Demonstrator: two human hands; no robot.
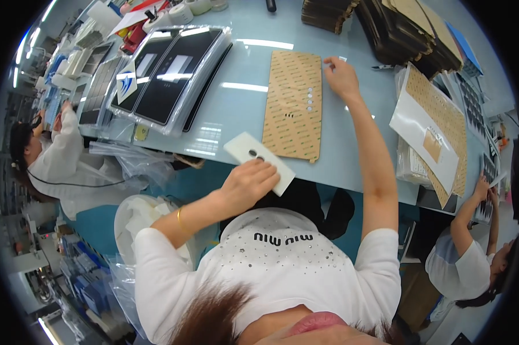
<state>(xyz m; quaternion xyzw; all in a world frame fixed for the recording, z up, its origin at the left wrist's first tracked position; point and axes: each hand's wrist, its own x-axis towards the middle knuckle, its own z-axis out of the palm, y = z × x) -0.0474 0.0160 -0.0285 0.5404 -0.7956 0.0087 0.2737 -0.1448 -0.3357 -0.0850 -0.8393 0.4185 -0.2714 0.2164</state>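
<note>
My left hand (pixel 251 183) is closed round a white rectangular plate (pixel 282 171) with dark round holes, held tilted at the table's near edge. Beside it a tan panel (pixel 294 115) with printed backing paper lies flat, showing a row of round holes and a few small dark slots. Close to the panel's upper right edge is my right hand (pixel 342 79), its fingers curled together. Whatever they may pinch is too small to make out.
Bagged black panels (pixel 173 75) are stacked at the left of the table (pixel 242 109). Brown sheet stacks (pixel 328 12) stand at the far right. Nearer on the right lie white and tan sheets (pixel 426 135). Co-workers sit at left (pixel 61 155) and right (pixel 458 261).
</note>
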